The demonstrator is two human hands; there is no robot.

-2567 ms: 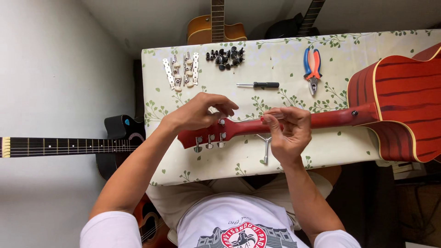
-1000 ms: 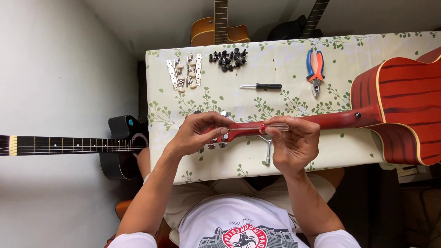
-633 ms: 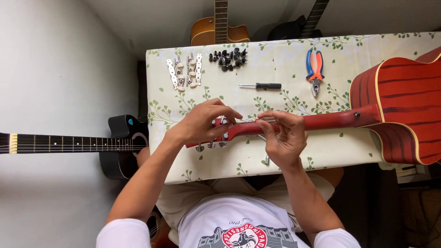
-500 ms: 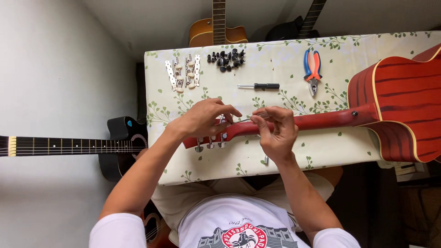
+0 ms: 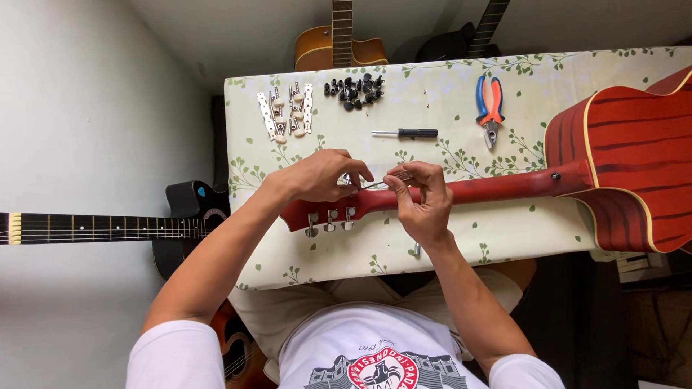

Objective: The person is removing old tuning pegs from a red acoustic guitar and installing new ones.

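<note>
A red acoustic guitar (image 5: 634,166) lies across the table with its neck (image 5: 497,189) pointing left and its headstock (image 5: 321,212) in front of me. My left hand (image 5: 317,176) rests on the headstock, fingers curled over the tuners on the far edge. My right hand (image 5: 422,198) grips a small thin metal tool (image 5: 382,181) whose tip points at the headstock next to my left fingers. Three silver tuner pegs (image 5: 330,223) hang off the near edge of the headstock.
On the leaf-patterned table (image 5: 447,101) lie silver tuner plates (image 5: 287,114), a pile of small black parts (image 5: 355,90), a black-handled screwdriver (image 5: 407,133) and orange-blue pliers (image 5: 489,104). A black guitar (image 5: 108,227) stands left; two more guitars (image 5: 340,39) lean behind the table.
Both hands rose from the near edge of the neck to its top. My right hand now points the thin tool at the headstock, beside my left fingers.
</note>
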